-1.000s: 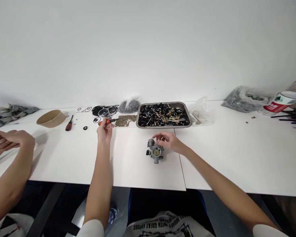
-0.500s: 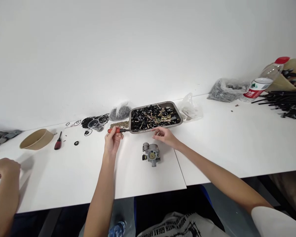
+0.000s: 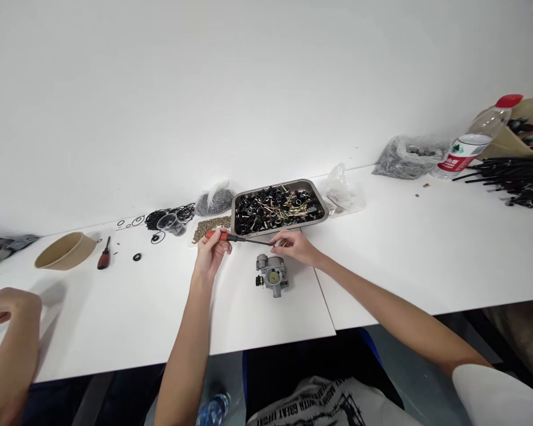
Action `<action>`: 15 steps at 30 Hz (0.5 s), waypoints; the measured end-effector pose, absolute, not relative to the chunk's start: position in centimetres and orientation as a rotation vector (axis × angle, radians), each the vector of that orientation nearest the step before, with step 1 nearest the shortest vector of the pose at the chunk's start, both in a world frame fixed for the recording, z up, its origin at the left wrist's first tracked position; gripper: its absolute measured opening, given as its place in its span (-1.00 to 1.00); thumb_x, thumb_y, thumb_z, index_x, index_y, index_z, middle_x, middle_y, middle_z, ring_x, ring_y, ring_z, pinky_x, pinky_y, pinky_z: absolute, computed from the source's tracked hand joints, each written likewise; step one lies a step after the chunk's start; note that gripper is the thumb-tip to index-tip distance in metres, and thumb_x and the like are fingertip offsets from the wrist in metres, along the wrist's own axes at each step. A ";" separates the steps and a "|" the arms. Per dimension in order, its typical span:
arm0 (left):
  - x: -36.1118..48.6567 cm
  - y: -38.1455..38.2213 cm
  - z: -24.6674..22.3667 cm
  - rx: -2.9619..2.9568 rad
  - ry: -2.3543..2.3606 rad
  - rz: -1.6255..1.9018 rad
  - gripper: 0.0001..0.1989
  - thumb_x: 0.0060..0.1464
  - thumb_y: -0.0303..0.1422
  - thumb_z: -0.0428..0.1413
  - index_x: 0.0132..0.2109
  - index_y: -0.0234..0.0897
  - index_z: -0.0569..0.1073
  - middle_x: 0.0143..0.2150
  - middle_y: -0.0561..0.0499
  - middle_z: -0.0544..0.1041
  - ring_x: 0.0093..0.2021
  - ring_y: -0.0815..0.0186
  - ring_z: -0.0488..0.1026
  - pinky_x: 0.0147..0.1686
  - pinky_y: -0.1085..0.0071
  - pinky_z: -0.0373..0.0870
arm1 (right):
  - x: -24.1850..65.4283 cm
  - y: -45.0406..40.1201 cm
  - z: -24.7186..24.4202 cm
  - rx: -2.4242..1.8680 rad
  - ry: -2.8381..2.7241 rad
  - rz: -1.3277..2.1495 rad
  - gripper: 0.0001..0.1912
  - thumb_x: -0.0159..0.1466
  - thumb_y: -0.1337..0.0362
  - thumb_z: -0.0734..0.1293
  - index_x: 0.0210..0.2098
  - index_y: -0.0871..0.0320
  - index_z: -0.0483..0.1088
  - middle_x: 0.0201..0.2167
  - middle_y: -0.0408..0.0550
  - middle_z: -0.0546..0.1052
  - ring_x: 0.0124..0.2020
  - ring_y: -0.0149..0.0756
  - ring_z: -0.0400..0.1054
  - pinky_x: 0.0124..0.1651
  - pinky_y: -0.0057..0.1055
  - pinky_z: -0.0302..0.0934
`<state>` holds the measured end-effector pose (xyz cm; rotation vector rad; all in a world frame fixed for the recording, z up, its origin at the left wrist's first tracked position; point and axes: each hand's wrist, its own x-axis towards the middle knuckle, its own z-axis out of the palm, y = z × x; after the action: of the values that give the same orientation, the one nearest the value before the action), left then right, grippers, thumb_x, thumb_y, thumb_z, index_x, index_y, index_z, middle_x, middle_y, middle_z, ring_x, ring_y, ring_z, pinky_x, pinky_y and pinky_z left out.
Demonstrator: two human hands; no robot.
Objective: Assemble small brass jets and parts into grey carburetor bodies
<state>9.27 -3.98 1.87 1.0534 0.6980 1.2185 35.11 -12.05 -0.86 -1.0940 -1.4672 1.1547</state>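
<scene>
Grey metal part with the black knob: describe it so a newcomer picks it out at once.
On the white table, find the rectangular metal tray heaped with small black and brass-coloured parts. Just on its near side sits the grey metal part with a yellowish disc in its round opening. Its black knob and single chunky body set it apart from the tray's loose bits.

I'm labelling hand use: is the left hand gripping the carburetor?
No, the left hand holds the red-handled screwdriver, while the carburetor sits on the white table.

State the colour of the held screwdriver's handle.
The handle is red, black toward the shaft, as the head view shows.
</scene>
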 end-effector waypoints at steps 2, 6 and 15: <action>9.2 -3.9 1.8 1.056 0.697 1.219 -0.72 -0.02 -0.25 0.32 -0.29 -0.43 0.55 -0.35 -0.14 0.56 -0.64 0.46 0.33 -0.66 0.46 0.36 | 35.1 -12.0 -0.9 -1.096 -1.474 1.141 -0.66 0.11 0.02 0.50 -0.31 0.18 0.57 -0.22 0.00 0.54 -0.37 -0.39 0.41 -0.34 -0.43 0.28; 9.2 -3.9 1.8 1.054 0.693 1.219 -0.72 -0.01 -0.26 0.32 -0.29 -0.44 0.55 -0.35 -0.14 0.56 -0.64 0.47 0.33 -0.66 0.47 0.36 | 35.1 -12.1 -0.9 -1.114 -1.487 1.111 -0.65 0.11 0.00 0.50 -0.37 0.19 0.56 -0.28 -0.01 0.54 -0.42 -0.40 0.38 -0.35 -0.42 0.28; 9.2 -3.9 1.7 1.049 0.705 1.197 -0.71 -0.02 -0.27 0.33 -0.26 -0.45 0.54 -0.40 -0.13 0.55 -0.64 0.45 0.34 -0.63 0.47 0.37 | 35.1 -12.1 -0.8 -1.141 -1.518 1.068 -0.66 0.11 0.00 0.50 -0.41 0.19 0.56 -0.31 -0.01 0.56 -0.44 -0.40 0.37 -0.38 -0.42 0.27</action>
<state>9.16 -3.94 1.69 1.0492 0.7052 1.1967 35.08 -12.11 -0.82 -1.1409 -1.5181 1.0679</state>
